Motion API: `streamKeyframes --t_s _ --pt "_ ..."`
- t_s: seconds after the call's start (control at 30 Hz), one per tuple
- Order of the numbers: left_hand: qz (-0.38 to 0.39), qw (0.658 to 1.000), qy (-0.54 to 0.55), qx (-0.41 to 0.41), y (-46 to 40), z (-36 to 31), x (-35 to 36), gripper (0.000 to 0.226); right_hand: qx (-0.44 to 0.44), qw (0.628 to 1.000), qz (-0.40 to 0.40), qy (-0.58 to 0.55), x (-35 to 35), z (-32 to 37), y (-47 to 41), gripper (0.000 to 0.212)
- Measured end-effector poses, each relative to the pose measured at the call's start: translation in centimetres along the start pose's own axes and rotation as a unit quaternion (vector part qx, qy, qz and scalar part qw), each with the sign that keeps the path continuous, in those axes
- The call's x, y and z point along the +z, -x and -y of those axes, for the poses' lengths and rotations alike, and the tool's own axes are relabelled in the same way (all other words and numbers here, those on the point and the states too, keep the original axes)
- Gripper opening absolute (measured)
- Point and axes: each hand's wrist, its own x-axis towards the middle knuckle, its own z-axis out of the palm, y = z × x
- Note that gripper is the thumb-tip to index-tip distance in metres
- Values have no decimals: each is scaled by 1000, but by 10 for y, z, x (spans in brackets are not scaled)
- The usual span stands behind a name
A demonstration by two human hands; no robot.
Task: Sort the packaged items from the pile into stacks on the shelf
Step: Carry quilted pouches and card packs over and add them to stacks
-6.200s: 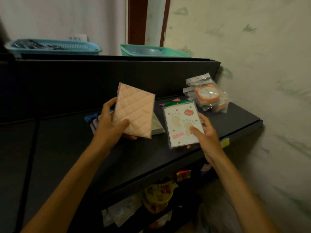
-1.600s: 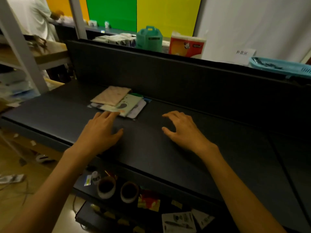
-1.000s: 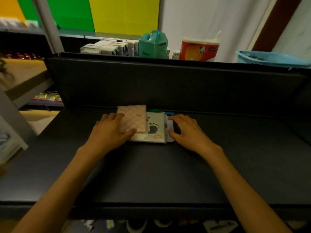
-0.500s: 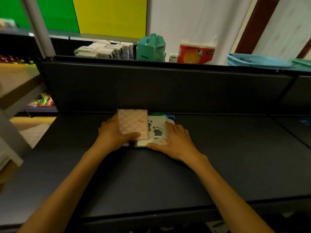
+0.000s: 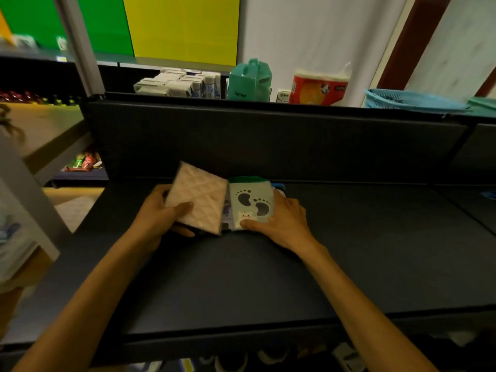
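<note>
A small pile of flat packages lies on the dark shelf (image 5: 241,285) near its back panel. My left hand (image 5: 158,218) grips a quilted peach package (image 5: 200,197), thumb on top, its far edge tilted up off the pile. My right hand (image 5: 284,218) holds a pale green package printed with dark footprints (image 5: 252,204), thumb pressing its near corner, fingers along its right side. A further package with blue print (image 5: 226,210) shows in the gap between the two. Whether the green package is lifted or lying flat I cannot tell.
Behind the shelf's back panel (image 5: 268,140) stand white cartons (image 5: 179,85), a teal box (image 5: 251,80), a red tissue roll pack (image 5: 319,87) and a blue basket (image 5: 410,100). A grey post (image 5: 80,44) rises at left. Goods sit on the shelf below (image 5: 241,361).
My left hand has raised and tilted the peach package off the pile. My right hand has slid to the green package's right side and closed on it.
</note>
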Motion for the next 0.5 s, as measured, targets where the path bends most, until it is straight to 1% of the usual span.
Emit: streamKeyframes --t_s 0.1,0.2,0.3,0.37,0.43,0.5 --pt "12 999 43 6 -1 3 -10 55 8 999 3 -49 1 2 1 106" --pt "20 999 43 17 -1 5 -17 60 11 995 11 -96 3 6 2 117" --pt "31 998 30 35 -1 7 -22 60 24 979 -2 -201 7 5 4 124" --pt "38 998 29 45 -2 9 -25 60 33 966 -22 -255 7 3 6 119" --pt "44 997 36 50 -2 11 -27 61 47 957 -41 -283 4 0 8 111" --pt "53 996 42 56 -2 11 -27 62 62 944 -40 -322 1 -1 13 95"
